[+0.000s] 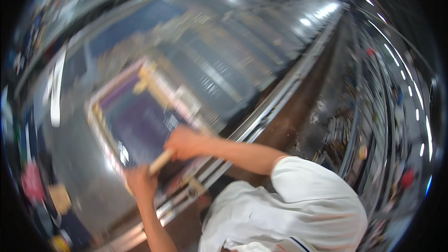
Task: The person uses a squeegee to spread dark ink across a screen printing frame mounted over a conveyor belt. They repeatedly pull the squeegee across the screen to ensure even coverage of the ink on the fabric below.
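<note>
A screen-printing frame (94, 120) with a purple mesh (135, 112) and yellowish tape along its inner edges lies tilted across the long table. Over its near end I hold a squeegee (161, 161), of which the pale wooden bar shows between my hands. My left hand (141, 180) is closed round the left end of the bar, by the frame's near left side. Gripping the other end, my right hand (185, 143) is over the mesh near the frame's right side. The squeegee's lower edge is hidden, and motion blurs the picture.
The long dark table (79, 158) runs away to the upper right, with printed rectangular panels (219, 77) on it. A metal rail (261, 119) follows its near edge. Beyond lies a brown floor aisle (289, 116). A pale block (188, 100) rests at the frame's right edge.
</note>
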Motion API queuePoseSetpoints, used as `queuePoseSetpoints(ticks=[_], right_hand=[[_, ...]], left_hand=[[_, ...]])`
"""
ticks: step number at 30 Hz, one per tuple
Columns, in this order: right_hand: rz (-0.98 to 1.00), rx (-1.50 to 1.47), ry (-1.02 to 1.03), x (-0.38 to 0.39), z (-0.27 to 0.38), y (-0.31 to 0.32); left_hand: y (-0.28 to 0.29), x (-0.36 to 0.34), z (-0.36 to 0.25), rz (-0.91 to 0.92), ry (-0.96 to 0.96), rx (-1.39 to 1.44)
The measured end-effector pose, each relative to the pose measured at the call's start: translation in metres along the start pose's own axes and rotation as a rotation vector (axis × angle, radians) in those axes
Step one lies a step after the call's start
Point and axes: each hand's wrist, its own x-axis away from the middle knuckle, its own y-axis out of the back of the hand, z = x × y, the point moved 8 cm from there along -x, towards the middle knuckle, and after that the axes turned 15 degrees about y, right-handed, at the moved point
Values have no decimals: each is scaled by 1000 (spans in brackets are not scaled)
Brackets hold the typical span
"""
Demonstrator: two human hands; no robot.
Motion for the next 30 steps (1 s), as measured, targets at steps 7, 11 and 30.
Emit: queuePoseSetpoints(ticks=[7, 11, 30], right_hand=[[-819, -66, -307, 25, -112, 82], [-851, -98, -756, 36, -193, 50], [-971, -299, -664, 31, -198, 38]], left_hand=[[12, 12, -8, -11, -50, 52], [19, 15, -15, 115, -12, -86], [43, 56, -47, -247, -208, -27]])
